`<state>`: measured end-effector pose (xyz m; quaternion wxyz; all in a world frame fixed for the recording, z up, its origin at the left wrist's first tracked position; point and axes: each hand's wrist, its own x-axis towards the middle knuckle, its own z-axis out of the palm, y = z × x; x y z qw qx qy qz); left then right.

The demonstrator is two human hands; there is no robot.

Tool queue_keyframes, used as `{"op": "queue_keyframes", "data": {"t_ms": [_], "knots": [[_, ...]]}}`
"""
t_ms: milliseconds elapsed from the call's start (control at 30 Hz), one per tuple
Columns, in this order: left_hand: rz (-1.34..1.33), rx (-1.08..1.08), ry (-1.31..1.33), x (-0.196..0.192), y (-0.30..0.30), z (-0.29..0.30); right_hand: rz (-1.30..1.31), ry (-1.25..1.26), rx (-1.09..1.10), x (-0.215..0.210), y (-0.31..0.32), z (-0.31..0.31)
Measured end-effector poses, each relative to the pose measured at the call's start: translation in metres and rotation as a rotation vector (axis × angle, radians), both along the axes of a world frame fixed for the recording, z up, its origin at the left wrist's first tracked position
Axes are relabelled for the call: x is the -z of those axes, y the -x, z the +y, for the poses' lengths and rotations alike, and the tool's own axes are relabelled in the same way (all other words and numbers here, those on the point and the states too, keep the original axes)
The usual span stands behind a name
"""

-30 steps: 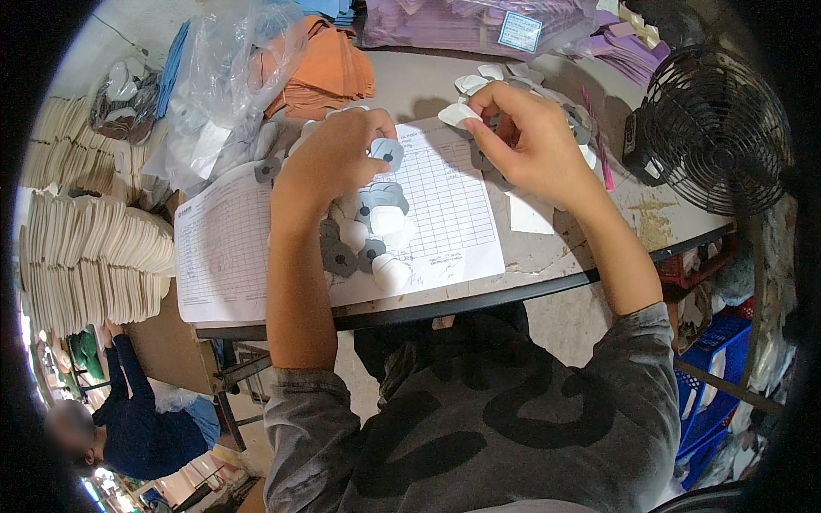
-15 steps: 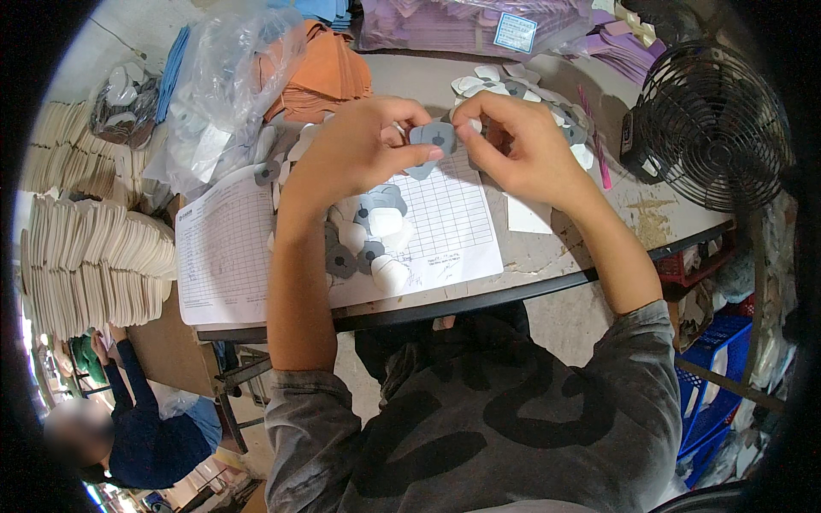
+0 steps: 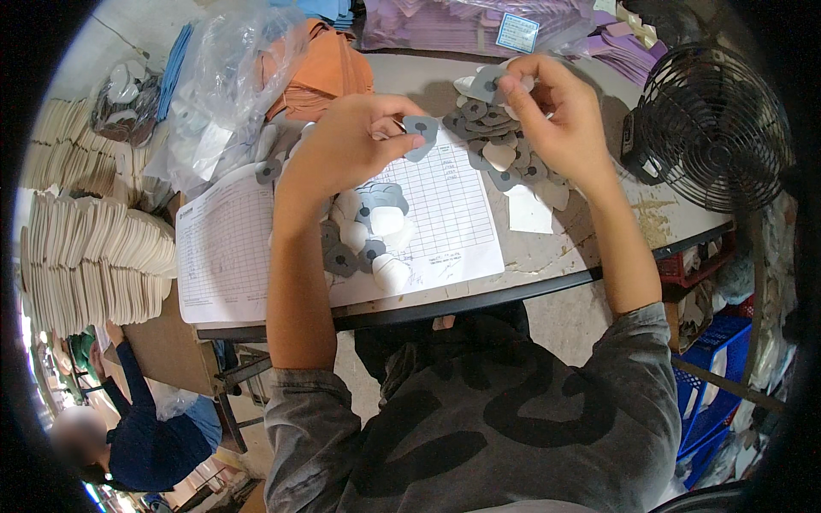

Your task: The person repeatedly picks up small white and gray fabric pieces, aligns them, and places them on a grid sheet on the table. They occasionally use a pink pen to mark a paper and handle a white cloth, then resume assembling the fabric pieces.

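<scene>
Surface [image 3: 564, 256], grey and scuffed, is stretching under both hands and carrying everything the fingers are working over. Beyond the right fingertips a black fan [image 3: 714, 128] is standing at the edge, and beyond the left fingers a clear plastic bag [image 3: 218, 94] is slumping beside folded orange cloth [image 3: 329, 68]. Directly beneath the left fingers a ruled paper sheet [image 3: 453, 214] is lying flat, with a small heap of grey and white pieces [image 3: 372, 227] resting on it. Under the right fingers a second pile of grey pieces [image 3: 505, 158] is spreading over the surface. The left hand [image 3: 342, 150] is pinching one grey heart-shaped piece [image 3: 422, 135] between thumb and forefinger, holding it above the sheet. The right hand [image 3: 560, 120] is pinching another grey piece [image 3: 489, 84] at its fingertips, raised above the pile
</scene>
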<state>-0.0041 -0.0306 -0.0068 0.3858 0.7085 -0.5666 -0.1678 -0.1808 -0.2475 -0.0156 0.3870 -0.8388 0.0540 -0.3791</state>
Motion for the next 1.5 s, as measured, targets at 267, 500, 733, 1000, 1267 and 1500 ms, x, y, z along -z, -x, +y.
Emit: {"op": "queue_keyframes", "data": {"t_ms": [267,500,733,1000,1267,1500], "knots": [[-0.052,-0.046,-0.014,0.0,-0.002,0.001,0.058,0.06,0.07,-0.005,0.006,-0.013],[-0.149,-0.122,-0.012,-0.002,0.001,0.0,0.005,0.06,0.086,-0.007,0.004,-0.01],[-0.179,-0.165,-0.03,-0.002,0.0,0.002,0.023,0.111,0.125,-0.005,0.005,-0.013],[-0.246,-0.183,-0.003,0.007,-0.005,0.002,0.18,0.148,0.21,-0.003,0.005,-0.018],[-0.305,-0.195,0.017,0.003,-0.003,0.002,0.32,0.185,0.271,-0.01,0.006,-0.014],[-0.086,-0.048,0.066,-0.003,0.012,-0.005,0.235,0.06,-0.219,0.0,0.004,0.015]]}}
